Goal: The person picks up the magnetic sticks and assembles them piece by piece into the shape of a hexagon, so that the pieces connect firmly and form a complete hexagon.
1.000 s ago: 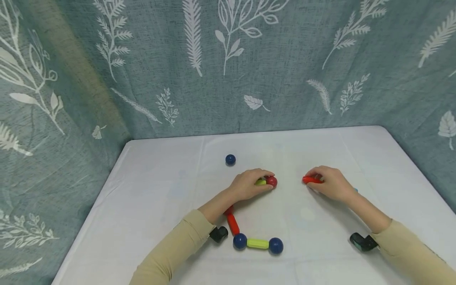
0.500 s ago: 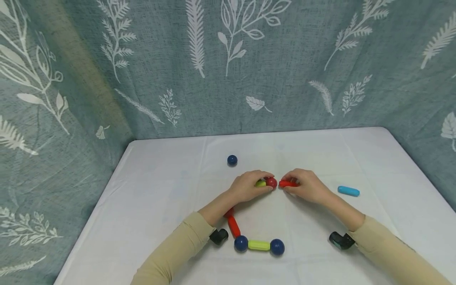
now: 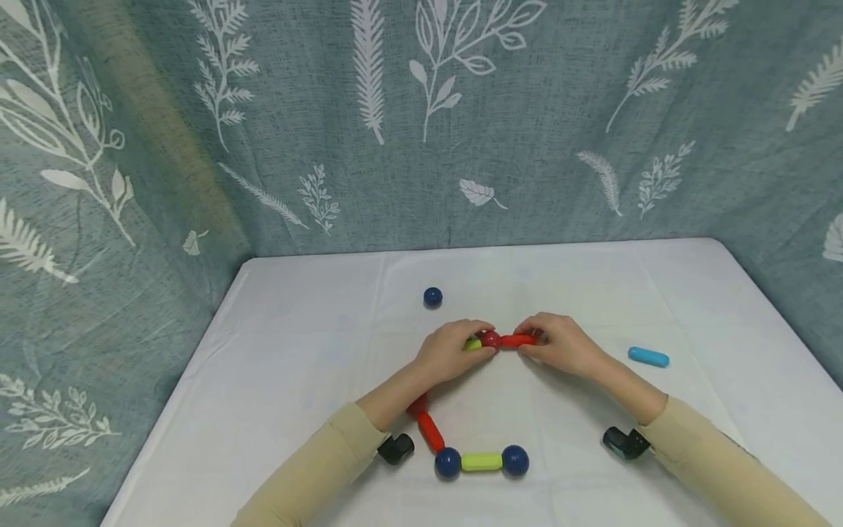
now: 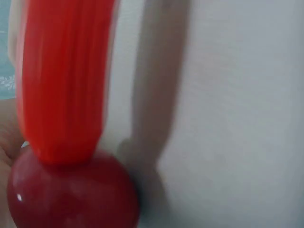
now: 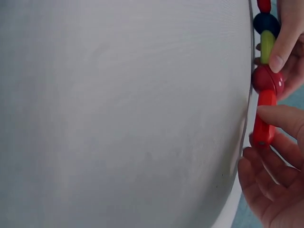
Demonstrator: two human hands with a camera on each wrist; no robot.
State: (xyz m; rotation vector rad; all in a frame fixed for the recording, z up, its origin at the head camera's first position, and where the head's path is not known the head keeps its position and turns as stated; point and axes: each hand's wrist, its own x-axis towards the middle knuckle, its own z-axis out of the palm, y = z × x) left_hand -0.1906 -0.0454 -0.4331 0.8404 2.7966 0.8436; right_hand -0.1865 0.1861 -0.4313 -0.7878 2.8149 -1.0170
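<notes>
My left hand pinches a dark red ball, its thumb by the joint with a yellow-green rod. Between the thumb and fingers of my right hand is a red rod, whose near end touches that ball. In the right wrist view a blue ball and another red rod continue the chain behind the left hand. A second red ball with a red rod fills much of the left wrist view. My left palm hides part of the chain.
From under the left wrist the chain runs along a red rod, a blue ball, a yellow-green rod and another blue ball. A loose blue ball lies farther back, a light blue rod at right.
My right hand has moved left with the red rod and brought it against the red ball. The light blue rod has come into view. My left hand has shifted slightly left with the ball.
</notes>
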